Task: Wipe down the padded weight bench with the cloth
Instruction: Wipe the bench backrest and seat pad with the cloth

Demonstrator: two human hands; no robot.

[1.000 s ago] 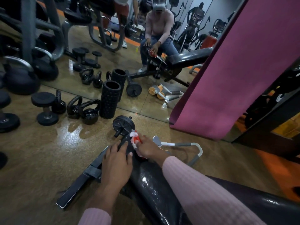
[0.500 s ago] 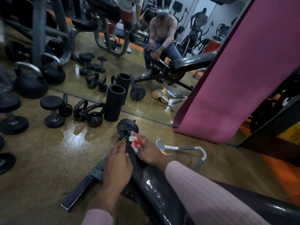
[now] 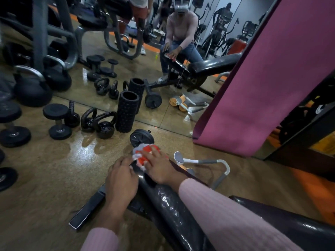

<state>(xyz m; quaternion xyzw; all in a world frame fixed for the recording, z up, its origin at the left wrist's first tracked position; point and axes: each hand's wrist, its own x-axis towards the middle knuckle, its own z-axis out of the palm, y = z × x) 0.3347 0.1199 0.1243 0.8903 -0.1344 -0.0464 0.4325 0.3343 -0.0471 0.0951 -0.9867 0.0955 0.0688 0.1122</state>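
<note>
The black padded bench (image 3: 168, 205) runs from the lower right up to the middle of the view, shiny along its top. A red and grey-white cloth (image 3: 143, 154) lies spread on the bench's far end. My right hand (image 3: 159, 167) presses flat on the cloth with the fingers spread over it. My left hand (image 3: 121, 180) rests on the bench's left side just beside the cloth, fingertips touching the cloth's near edge. Both sleeves are pink.
A small wheel (image 3: 141, 137) sits just beyond the bench end. Kettlebells (image 3: 104, 127), dumbbells (image 3: 58, 120) and a black foam roller (image 3: 126, 111) line the mirror. A white-handled ab roller (image 3: 199, 163) lies right of the bench. A pink mat (image 3: 262, 84) leans at right.
The cloth was bunched in my right hand's fingers; now it lies spread out under my flat right palm. My left hand has slid up close to the cloth's edge.
</note>
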